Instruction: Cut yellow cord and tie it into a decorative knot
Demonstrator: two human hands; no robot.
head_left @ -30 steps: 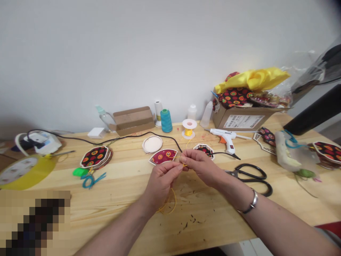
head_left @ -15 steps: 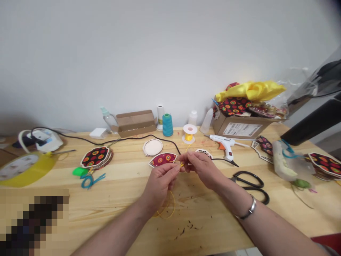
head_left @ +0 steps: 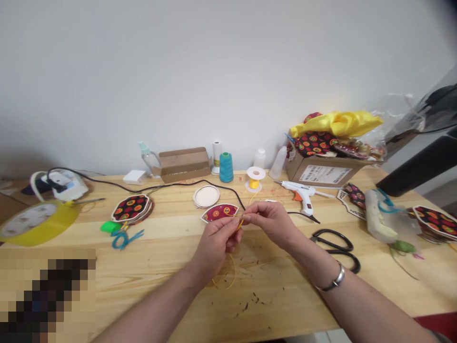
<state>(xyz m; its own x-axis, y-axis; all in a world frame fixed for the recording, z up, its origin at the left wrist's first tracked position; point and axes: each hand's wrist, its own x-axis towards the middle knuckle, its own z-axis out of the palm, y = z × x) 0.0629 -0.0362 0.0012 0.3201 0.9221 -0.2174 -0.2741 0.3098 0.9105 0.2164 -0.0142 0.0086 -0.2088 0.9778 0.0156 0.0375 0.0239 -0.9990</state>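
Both hands meet over the middle of the table. My left hand (head_left: 220, 238) pinches yellow cord (head_left: 234, 267), which hangs in a loop below it. My right hand (head_left: 266, 220) is closed on the same cord, its fingertips touching those of my left hand. From the hands the cord runs back toward a white spool (head_left: 254, 183) wound with yellow. Just behind my left hand lies a red patterned leaf-shaped piece (head_left: 217, 212), partly covered by the fingers. A round cream piece (head_left: 206, 196) rests behind it.
A white glue gun (head_left: 303, 195) and black-handled scissors (head_left: 337, 247) lie to the right. Farther back are a teal thread cone (head_left: 226, 167) and a filled cardboard box (head_left: 317, 169). Stacked patterned pieces (head_left: 132, 208) and yellow tape (head_left: 43, 221) are left.
My right hand has closed in on my left hand, and their fingertips now meet at the cord. The whole view has shifted slightly.
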